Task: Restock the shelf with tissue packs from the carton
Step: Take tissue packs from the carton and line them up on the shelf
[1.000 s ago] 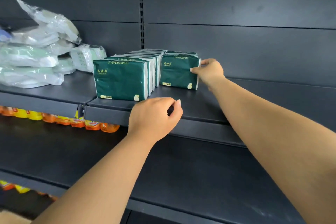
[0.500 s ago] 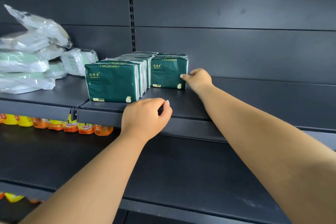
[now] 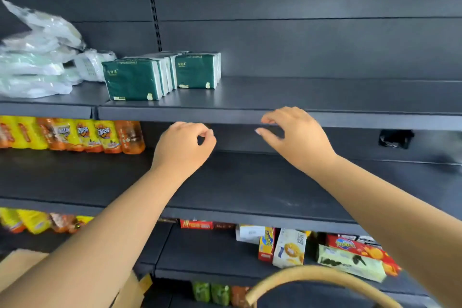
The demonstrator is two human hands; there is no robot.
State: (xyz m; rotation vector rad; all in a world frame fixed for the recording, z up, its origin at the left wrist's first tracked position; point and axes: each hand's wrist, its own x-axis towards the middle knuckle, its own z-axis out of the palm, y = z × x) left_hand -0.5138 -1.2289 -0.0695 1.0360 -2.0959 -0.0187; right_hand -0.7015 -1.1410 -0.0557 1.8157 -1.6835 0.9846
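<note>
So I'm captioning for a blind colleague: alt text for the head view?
Both hands, left and right, hover empty below a dark shelf holding two rows of green tissue packs; snack boxes sit lower down.

Matt dark metal shelf (image 3: 275, 97), glossy green plastic-wrapped tissue packs (image 3: 132, 80), brown cardboard carton (image 3: 17, 265)

tissue packs (image 3: 135, 80) | dark green, upright, 2 rows | shelf (image 3: 275, 96) left end | carton (image 3: 17, 267) bottom-left
</note>
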